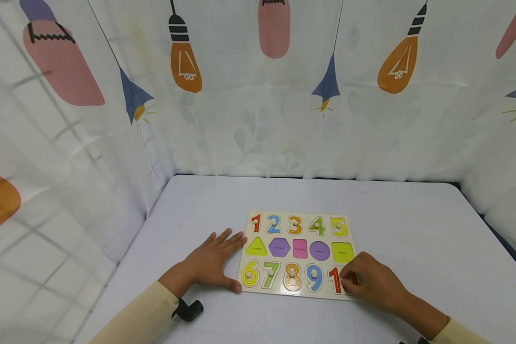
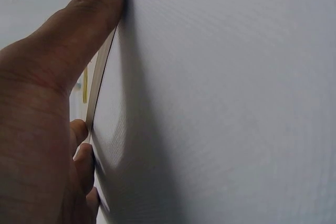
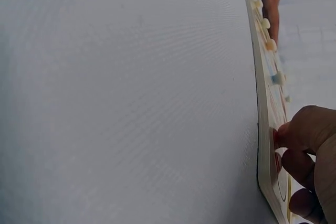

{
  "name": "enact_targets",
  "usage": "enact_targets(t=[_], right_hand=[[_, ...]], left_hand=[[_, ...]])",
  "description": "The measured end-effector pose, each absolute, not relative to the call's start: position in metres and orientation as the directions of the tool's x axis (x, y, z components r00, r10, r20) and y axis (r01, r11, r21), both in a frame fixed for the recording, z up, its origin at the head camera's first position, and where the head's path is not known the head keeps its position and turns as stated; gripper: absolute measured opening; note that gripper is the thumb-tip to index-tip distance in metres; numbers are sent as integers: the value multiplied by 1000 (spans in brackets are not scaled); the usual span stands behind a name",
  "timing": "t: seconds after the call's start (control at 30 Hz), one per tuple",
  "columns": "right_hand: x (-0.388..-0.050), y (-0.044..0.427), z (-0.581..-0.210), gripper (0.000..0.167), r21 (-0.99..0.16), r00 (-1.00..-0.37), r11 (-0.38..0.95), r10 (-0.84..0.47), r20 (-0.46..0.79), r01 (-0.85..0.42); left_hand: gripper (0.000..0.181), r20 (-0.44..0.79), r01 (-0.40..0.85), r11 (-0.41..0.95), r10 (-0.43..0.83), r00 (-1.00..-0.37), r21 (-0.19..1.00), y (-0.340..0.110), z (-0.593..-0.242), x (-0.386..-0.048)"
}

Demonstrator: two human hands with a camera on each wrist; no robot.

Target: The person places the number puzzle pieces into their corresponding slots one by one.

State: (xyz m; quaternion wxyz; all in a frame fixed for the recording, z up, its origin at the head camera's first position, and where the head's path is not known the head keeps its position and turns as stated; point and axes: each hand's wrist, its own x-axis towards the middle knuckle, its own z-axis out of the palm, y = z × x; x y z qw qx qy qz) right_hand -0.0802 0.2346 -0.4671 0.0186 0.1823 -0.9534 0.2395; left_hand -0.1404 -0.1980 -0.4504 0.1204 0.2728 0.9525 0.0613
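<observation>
A wooden number puzzle board [image 1: 303, 261] lies flat on the white table. Yellow, blue, orange, green and red numbers with knobs fill its top and bottom rows, with coloured shapes between them. My left hand [image 1: 212, 258] has its fingers spread, fingertips and thumb against the board's left edge. At the lower right corner, my right hand [image 1: 376, 282] pinches the red number 10 piece [image 1: 337, 282] with curled fingers, covering its zero. In the right wrist view, the thumb [image 3: 299, 129] touches red at the board's surface; whether the piece is raised is hard to tell.
The white-covered table [image 1: 206, 200] extends around the board. Behind it hangs a white curtain [image 1: 241, 119] printed with lamps and bulbs. A curved black object [image 1: 189, 310] shows beside the left wrist.
</observation>
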Motion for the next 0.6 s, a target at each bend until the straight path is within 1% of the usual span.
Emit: enact_targets(t=[0.33, 0.4, 0.5, 0.6], right_hand=[[-81, 238, -466, 21, -438, -928, 820, -347, 135, -370], [-82, 242, -464, 20, -429, -939, 835, -319, 131, -344], [-86, 252, -459, 22, -411, -966, 874, -238, 104, -259], [-95, 268, -453, 37, -382, -983, 906, -164, 84, -183]], left_hand=[[127, -193, 501, 842, 535, -823, 199, -200, -451, -140], [128, -195, 498, 841, 536, -822, 210, -202, -451, -140], [125, -186, 486, 842, 529, -828, 233, -206, -451, -141], [110, -145, 467, 846, 512, -847, 258, -211, -449, -145]])
